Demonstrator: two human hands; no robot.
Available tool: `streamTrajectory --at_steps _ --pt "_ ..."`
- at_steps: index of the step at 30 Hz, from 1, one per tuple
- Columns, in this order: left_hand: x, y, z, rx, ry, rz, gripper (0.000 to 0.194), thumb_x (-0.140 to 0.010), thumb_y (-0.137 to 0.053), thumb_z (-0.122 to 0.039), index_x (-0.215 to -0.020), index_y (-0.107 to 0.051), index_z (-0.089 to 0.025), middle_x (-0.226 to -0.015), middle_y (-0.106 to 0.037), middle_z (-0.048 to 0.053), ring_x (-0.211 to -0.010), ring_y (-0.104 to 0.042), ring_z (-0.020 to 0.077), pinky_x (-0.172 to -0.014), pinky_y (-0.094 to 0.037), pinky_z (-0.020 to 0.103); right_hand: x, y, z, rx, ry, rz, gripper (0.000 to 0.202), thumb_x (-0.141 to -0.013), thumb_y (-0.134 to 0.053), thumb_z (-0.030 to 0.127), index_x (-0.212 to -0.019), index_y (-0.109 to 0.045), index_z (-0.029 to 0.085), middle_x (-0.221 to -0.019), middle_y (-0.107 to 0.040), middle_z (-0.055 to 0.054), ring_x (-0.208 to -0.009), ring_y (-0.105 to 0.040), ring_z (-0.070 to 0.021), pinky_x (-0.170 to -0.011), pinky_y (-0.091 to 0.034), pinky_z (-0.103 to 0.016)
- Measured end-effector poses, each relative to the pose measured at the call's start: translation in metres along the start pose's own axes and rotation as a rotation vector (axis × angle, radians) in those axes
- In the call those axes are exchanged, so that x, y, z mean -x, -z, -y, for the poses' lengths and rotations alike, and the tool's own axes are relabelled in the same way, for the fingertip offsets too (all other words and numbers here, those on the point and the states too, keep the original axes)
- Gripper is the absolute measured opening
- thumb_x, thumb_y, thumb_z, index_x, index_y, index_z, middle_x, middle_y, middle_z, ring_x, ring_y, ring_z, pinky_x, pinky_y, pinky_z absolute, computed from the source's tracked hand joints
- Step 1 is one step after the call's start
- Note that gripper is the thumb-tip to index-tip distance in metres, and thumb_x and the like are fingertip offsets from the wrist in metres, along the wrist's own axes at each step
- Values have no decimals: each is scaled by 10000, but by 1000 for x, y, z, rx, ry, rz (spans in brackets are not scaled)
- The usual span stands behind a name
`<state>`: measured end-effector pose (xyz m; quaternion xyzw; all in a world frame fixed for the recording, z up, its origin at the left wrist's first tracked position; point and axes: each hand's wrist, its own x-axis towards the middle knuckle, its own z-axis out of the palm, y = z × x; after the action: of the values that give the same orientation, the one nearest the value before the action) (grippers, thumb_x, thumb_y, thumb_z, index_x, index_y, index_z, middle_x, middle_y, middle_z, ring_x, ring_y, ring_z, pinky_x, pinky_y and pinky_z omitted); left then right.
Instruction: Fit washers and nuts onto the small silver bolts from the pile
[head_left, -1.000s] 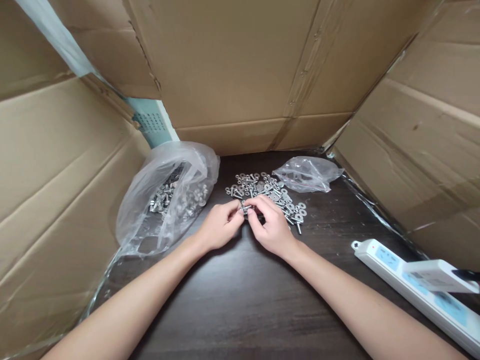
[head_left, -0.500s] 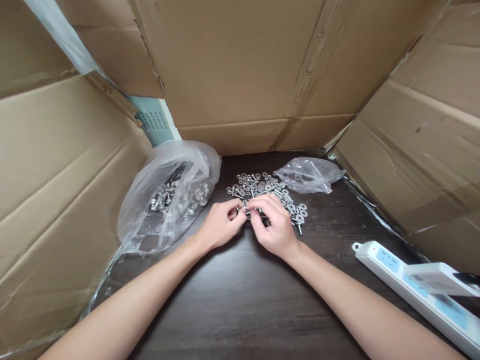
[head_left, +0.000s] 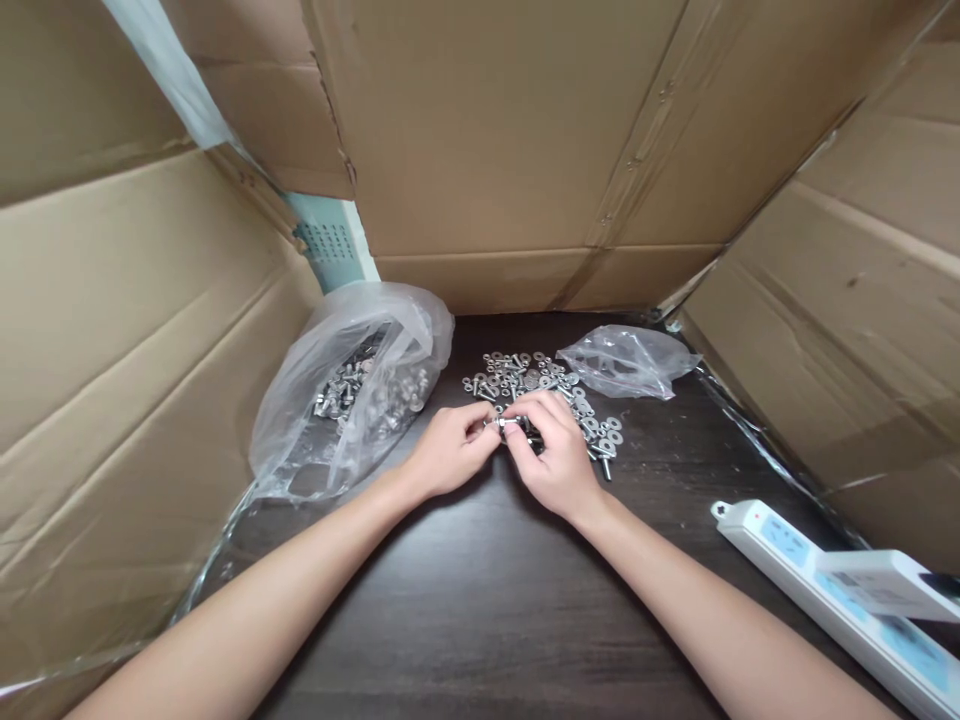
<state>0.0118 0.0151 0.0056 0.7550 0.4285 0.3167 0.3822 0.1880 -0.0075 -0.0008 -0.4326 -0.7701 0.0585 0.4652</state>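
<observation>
Between my two hands a small silver bolt [head_left: 509, 423] lies roughly level, with what looks like a nut near its left end. My left hand [head_left: 454, 452] is closed, thumb and forefinger pinching that left end. The right end sits in the fingertips of my right hand [head_left: 556, 455], whose thumb and fingers are also closed. My fingers partly cover the bolt, so its ends are hidden. Just beyond the hands, a loose pile of bolts, nuts and washers [head_left: 611, 437] spreads over the dark tabletop [head_left: 480, 600].
An open clear plastic bag [head_left: 300, 400] with many bolts inside stands at the left. A flat clear bag [head_left: 630, 360] lies behind the pile to the right. A white power strip [head_left: 795, 575] with a plugged-in adapter is at the front right. Cardboard walls [head_left: 510, 150] surround the table.
The whole view has shifted slightly to the left, so things appear further right. The bolt between my fingertips shows more clearly. Both hands keep their pinch.
</observation>
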Motion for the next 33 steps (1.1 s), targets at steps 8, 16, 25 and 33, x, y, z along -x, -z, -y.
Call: streamTrajectory --at_steps 8,16,25,33 --pt "0 -1 -1 -19 10 21 303 -903 -492 -368 -672 -444 -177 -613 -417 -50 -623 -364 114 -609 -276 265 1 -2 -2 -7 -13 35 94 -966 -551 170 -898 -592 221 -938 -649 -62 -907 -591 -240 -831 -484 -410" --pt "-1 -1 2 -52 7 18 268 -904 -478 -340 -696 -507 -174 -627 -484 -34 -621 -408 125 -618 -282 273 1 -1 1 -29 55 20 184 -889 -523 71 -977 -586 220 -978 -644 -72 -935 -609 -242 -834 -501 -406" --pt "-2 -1 2 36 19 -32 243 -889 -453 -317 -719 -548 -171 -684 -547 -19 -678 -472 141 -651 -339 269 0 2 6 -51 170 -49 218 -876 -535 36 -934 -629 224 -956 -694 -61 -898 -626 -230 -819 -510 -416" --pt "-1 -2 2 52 33 -30 220 -856 -486 -319 -703 -536 -170 -627 -479 -41 -632 -412 123 -619 -307 264 -2 4 7 -47 177 -54 215 -868 -544 59 -1009 -605 210 -931 -690 -67 -883 -611 -237 -809 -515 -411"
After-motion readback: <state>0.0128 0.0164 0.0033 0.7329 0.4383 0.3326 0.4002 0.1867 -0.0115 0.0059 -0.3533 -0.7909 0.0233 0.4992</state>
